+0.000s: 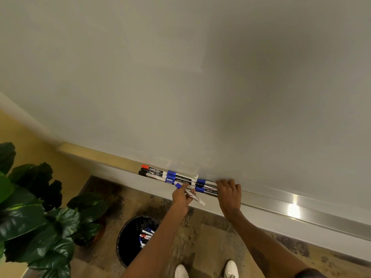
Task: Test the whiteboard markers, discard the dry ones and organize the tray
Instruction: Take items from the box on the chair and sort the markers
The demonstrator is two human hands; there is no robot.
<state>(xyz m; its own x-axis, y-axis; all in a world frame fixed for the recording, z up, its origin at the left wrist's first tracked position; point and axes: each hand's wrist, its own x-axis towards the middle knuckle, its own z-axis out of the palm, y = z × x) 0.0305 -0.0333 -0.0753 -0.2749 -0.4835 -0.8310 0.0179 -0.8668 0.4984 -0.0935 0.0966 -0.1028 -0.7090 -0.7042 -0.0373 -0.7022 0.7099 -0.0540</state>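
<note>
The left hand (181, 197) pinches 1 blue marker (189, 194) over the tray (281, 197). The right hand (228, 192) presses on the markers (206, 187) at centre frame. A bump could roll them off toward the bin (128, 237) at the bottom.

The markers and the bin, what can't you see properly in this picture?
Head view, all of it:
- Right ends of the markers on the tray: covered by the right hand.
- Middle of the blue-capped marker: wrapped by the left hand.
- Markers in the bin: too small and dark to count.
- Marker labels: mostly blurred.
- Shoes: cut off by the bottom edge.
</note>
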